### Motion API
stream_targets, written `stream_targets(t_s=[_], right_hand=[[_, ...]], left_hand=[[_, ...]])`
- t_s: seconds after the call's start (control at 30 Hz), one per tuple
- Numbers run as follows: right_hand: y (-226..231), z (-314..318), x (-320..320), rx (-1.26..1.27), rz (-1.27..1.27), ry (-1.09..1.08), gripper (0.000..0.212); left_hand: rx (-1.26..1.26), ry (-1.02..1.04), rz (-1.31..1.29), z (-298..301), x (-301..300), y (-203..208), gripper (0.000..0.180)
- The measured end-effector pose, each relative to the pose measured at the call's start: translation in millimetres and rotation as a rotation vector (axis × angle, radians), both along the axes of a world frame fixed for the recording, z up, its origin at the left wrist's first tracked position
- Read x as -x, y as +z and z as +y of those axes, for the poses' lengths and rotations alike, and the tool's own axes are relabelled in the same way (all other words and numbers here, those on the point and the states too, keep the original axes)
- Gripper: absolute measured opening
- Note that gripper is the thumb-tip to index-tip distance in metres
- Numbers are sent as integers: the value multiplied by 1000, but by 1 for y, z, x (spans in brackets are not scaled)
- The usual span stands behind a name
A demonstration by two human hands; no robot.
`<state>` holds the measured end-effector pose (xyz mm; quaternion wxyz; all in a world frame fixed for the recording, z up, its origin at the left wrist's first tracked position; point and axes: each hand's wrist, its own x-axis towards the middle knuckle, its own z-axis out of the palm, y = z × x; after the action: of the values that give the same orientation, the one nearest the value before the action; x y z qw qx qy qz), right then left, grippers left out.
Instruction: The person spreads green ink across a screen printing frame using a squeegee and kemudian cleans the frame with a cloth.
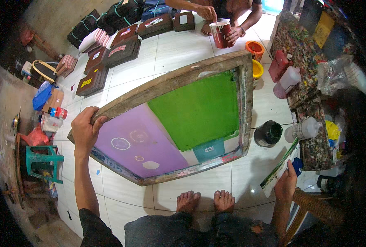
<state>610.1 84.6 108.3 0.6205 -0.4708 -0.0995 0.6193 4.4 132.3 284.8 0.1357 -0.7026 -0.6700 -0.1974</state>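
Observation:
A wooden-framed printing screen [170, 80] is held tilted above the floor, in front of my feet. Purple mesh with pale round designs fills its left part. Bright green covers the upper right, and a small teal patch lies below that. My left hand [86, 128] is closed around the frame's left end, thumb over the wood. At the lower right, apart from the screen, my right hand [286, 184] grips a long, flat squeegee [275, 175] with green along its edge. Its fingers are partly hidden behind the tool.
Beyond the screen, another person's hands [232, 35] are at a red-streaked tub [221, 35]. Orange [255, 50] and yellow [257, 69] pots, a dark jar [268, 133] and bottles [287, 81] stand right. Stacked dark pieces [123, 51] lie upper left; a green stool [44, 162] stands left.

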Motion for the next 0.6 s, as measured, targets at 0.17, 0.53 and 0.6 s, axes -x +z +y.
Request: stream_targets(t_s=[0.17, 0.53, 0.6], right_hand=[[7, -2, -7, 16, 84, 1, 43], [-3, -6, -9, 28, 105, 26, 45], [-2, -8, -10, 23, 125, 33, 45]], left_hand=[[6, 24, 34, 5, 0, -1, 56], [-10, -7, 17, 8, 4, -4, 53], [-11, -6, 17, 7, 3, -4, 55]])
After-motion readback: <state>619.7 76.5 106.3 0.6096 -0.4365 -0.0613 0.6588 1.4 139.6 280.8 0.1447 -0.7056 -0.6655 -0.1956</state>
